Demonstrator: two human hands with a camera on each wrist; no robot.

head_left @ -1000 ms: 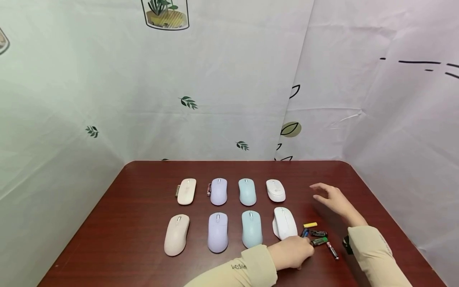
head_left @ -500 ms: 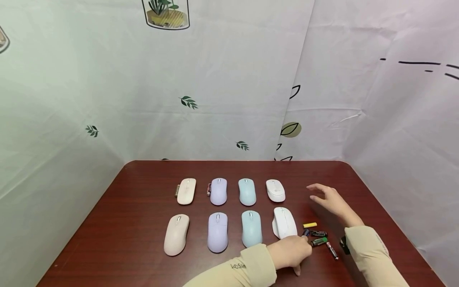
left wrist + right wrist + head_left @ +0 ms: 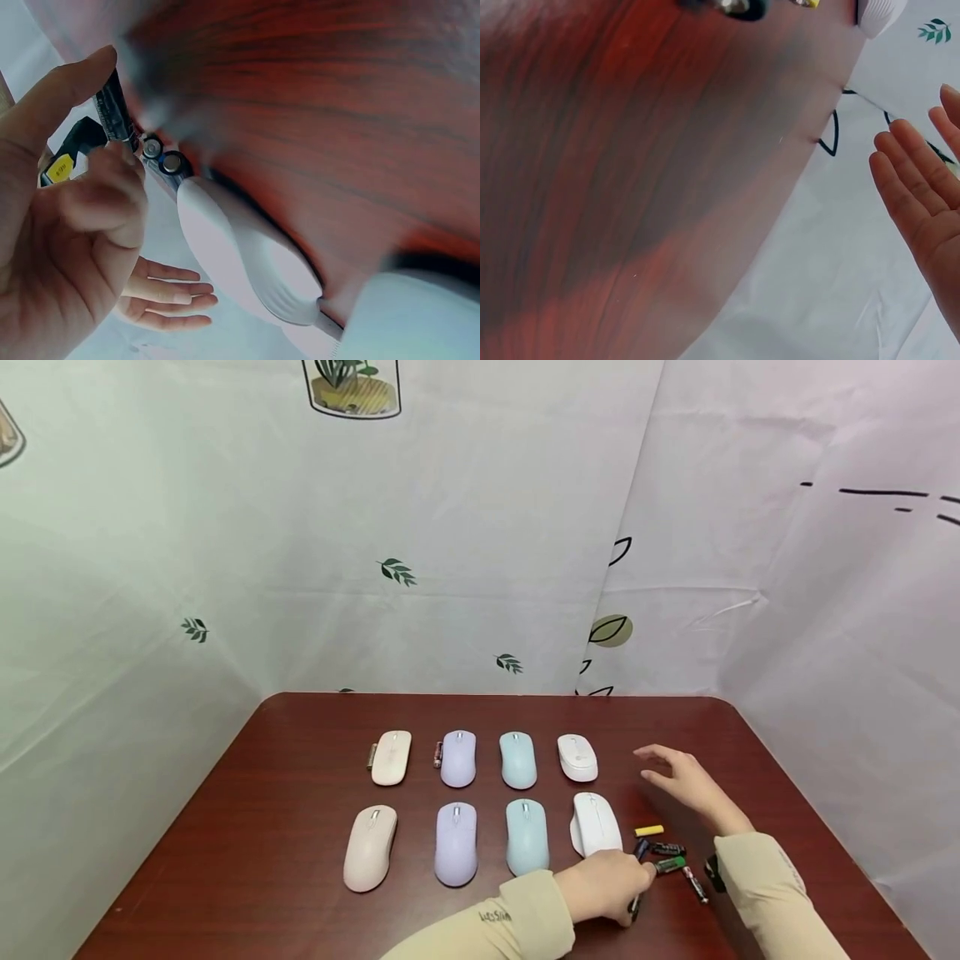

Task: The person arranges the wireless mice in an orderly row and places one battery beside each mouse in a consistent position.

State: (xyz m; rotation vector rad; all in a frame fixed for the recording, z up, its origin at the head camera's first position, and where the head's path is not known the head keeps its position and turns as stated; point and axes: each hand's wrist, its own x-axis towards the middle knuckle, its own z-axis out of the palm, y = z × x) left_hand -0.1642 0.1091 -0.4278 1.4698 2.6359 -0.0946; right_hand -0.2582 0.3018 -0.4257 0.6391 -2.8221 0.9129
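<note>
While the left hand (image 3: 606,885) reaches low over the desk (image 3: 247,827), its grip is narrow, thumb and curled fingers pinching a dark battery (image 3: 114,109): a fingertip hold, presumably because so slim a cylinder suits nothing broader. That battery is close to the near-row white mouse (image 3: 597,824), and just right lie the loose ones, yellow battery (image 3: 648,831), green-ended battery (image 3: 669,865), red-and-white-ended battery (image 3: 695,886), all at odd angles, an unsorted scatter I'd judge. Over to the right hand (image 3: 678,781): nothing in it, thumb and fingers well apart, perhaps giving its partner room. And across the far row, the cream mouse (image 3: 392,758) and lavender mouse (image 3: 458,759) each have a battery lengthwise just beside them, apparently paired off on purpose!
</note>
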